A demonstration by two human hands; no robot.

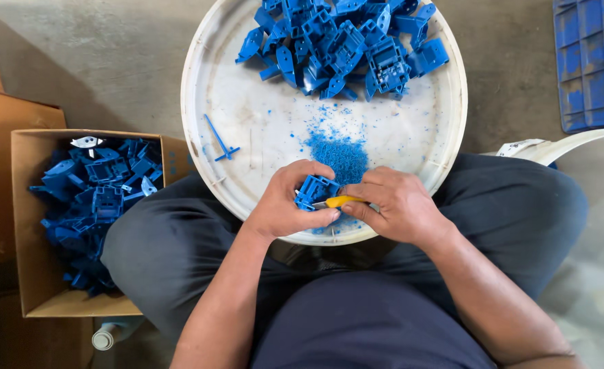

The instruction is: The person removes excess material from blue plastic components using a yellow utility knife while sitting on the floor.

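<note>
My left hand [285, 203] grips a small blue plastic part [315, 189] over the near rim of a round white tray [247, 116]. My right hand [396, 203] holds a yellow-handled knife [340, 201] whose tip touches the part. Just beyond the hands lies a heap of blue plastic shavings [339, 154]. At the tray's far side is a pile of several blue plastic parts [346, 44]. A thin blue sprue piece [220, 140] lies alone on the tray's left.
A cardboard box [25, 225] full of blue parts [93, 198] stands on the floor at my left knee. A blue plastic crate [592, 61] is at the upper right, a white bucket rim [575, 143] beside my right knee. The tray rests on my lap.
</note>
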